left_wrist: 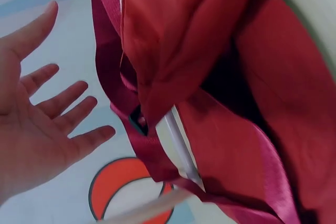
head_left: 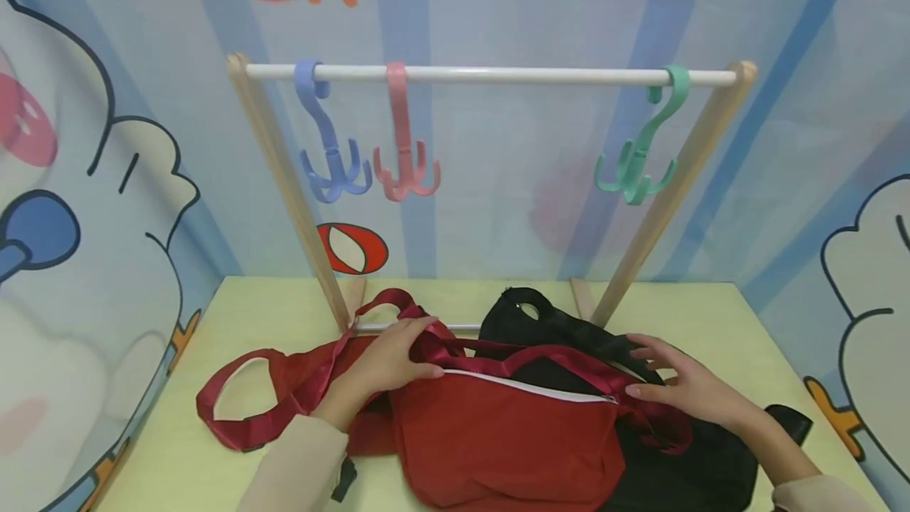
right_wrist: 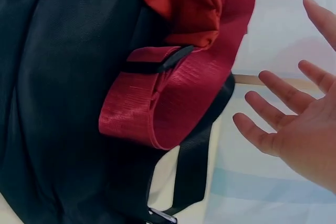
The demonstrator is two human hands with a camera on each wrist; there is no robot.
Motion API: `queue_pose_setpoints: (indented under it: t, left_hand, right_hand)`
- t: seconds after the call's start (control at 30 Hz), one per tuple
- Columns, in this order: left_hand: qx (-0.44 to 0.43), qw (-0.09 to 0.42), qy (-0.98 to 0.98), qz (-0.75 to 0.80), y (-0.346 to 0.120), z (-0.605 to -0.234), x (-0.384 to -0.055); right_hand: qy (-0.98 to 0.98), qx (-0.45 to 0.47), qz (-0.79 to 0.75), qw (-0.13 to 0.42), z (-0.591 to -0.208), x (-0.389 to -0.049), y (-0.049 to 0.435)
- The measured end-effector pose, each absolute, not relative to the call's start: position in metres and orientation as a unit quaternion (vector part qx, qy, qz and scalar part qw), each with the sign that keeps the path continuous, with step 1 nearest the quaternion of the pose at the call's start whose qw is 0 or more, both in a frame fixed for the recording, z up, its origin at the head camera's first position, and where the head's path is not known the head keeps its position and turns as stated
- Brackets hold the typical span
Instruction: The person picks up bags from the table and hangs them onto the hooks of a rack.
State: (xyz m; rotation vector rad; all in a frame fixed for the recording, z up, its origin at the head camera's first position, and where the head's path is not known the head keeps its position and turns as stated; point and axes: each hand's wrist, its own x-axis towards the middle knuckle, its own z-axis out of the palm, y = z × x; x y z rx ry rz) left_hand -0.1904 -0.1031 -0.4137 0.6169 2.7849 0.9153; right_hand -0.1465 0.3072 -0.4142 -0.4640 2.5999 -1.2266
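A red bag [head_left: 512, 441] with a white-edged zip lies at the front of the table, over a black bag [head_left: 690, 468]. Dark red webbing straps [head_left: 562, 358] run along its top. Above its left top corner is my left hand [head_left: 387, 358], fingers spread; the left wrist view shows that hand [left_wrist: 44, 108] holding nothing. By the bag's right top corner hovers my right hand [head_left: 693, 385], fingers parted, beside a folded strap end [right_wrist: 173, 98]. More red fabric [head_left: 373, 433] lies to the left; whether it is a second bag I cannot tell.
Behind the bags stands a wooden-sided rack with a white rod [head_left: 498, 75]. Blue [head_left: 332, 172] and pink [head_left: 407, 172] multi-prong hooks hang at its left, a green hook [head_left: 636, 168] at its right. A printed cloth backdrop [head_left: 490, 6] surrounds the pale yellow table [head_left: 171, 425].
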Motion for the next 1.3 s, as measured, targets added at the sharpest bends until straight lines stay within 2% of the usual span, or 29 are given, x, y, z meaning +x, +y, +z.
queue_pose_setpoints:
  t: [0.17,0.33,0.6,1.3]
  left_hand:
    - [0.224,0.129,0.922,0.289,-0.083,-0.411,-0.207]
    - [0.223,0.153,0.93,0.249,-0.066,-0.41,-0.215]
    - [0.221,0.141,0.949,0.178,-0.047,-0.414,-0.218]
    - [0.165,0.111,0.935,0.293,-0.068,-0.444,-0.221]
  right_hand:
    - [0.884,-0.136,-0.42,0.155,-0.42,-0.159,0.304]
    - [0.872,-0.138,-0.433,0.183,-0.427,-0.168,0.296]
    - [0.867,-0.124,-0.442,0.194,-0.444,-0.176,0.288]
    - [0.86,-0.084,-0.471,0.176,-0.469,-0.17,0.292]
